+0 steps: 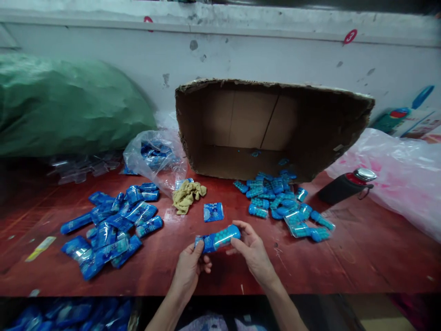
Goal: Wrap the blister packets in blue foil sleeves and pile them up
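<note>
Both of my hands hold one blue packet (217,238) of small blue balls just above the red table (361,257). My left hand (190,269) pinches its left, label end. My right hand (250,247) grips its right end with curled fingers. A small blue square sachet (213,212) lies flat on the table just beyond the packet. To the left lies a pile of wrapped blue packets (110,225). To the right, a heap of unwrapped blue ball packs (282,202) spills from an open cardboard box (268,124) lying on its side.
A crumpled tan cloth (188,195) lies beside a clear plastic bag (155,156) holding more blue items. A black bottle with a metal cap (346,185) lies at the right, next to pink-tinted plastic sheeting (403,174). A big green sack (65,105) fills the back left.
</note>
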`<state>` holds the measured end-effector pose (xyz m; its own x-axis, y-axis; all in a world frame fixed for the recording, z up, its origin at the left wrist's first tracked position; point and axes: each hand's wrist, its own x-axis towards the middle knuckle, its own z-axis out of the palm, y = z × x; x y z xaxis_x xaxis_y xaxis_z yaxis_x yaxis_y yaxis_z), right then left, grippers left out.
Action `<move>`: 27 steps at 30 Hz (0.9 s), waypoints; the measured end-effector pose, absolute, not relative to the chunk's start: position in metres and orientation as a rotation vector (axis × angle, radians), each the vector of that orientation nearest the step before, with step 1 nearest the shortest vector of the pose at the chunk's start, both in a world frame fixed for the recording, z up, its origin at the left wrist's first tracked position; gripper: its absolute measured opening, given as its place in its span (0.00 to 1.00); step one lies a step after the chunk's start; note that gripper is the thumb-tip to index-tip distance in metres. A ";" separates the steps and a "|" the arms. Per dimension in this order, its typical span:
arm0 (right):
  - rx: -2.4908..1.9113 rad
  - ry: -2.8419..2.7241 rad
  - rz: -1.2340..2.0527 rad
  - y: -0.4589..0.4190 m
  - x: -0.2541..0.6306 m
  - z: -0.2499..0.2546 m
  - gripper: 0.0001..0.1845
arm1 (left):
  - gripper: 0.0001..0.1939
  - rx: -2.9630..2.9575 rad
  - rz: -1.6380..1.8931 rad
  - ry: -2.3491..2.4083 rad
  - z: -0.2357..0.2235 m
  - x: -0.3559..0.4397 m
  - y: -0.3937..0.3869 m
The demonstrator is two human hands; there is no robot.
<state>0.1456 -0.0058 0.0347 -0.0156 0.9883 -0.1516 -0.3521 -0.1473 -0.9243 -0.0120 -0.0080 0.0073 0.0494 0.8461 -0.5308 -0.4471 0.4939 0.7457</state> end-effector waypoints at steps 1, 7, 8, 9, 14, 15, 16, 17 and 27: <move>-1.052 -0.856 1.449 -0.008 0.145 0.035 0.20 | 0.18 0.452 1.050 1.142 0.007 -0.012 -0.008; -1.026 -0.903 1.372 -0.016 0.143 0.033 0.19 | 0.19 0.480 1.074 1.144 0.010 -0.017 -0.004; -1.028 -0.904 1.366 -0.017 0.142 0.032 0.19 | 0.19 0.488 1.069 1.138 0.011 -0.018 -0.003; -1.032 -0.909 1.359 -0.017 0.142 0.031 0.19 | 0.18 0.499 1.068 1.133 0.012 -0.020 -0.002; -1.073 -1.013 1.231 -0.022 0.141 0.030 0.20 | 0.17 0.549 1.094 1.137 0.014 -0.023 -0.001; -1.083 -1.029 1.200 -0.022 0.140 0.030 0.20 | 0.17 0.550 1.097 1.138 0.014 -0.023 -0.001; -1.092 -1.040 1.173 -0.023 0.140 0.030 0.20 | 0.17 0.548 1.100 1.138 0.015 -0.023 -0.002; -1.099 -1.051 1.150 -0.023 0.139 0.030 0.20 | 0.17 0.543 1.104 1.138 0.015 -0.022 -0.002; -1.080 -1.046 1.117 -0.033 0.128 0.020 0.19 | 0.17 0.549 1.139 1.176 0.017 -0.025 0.002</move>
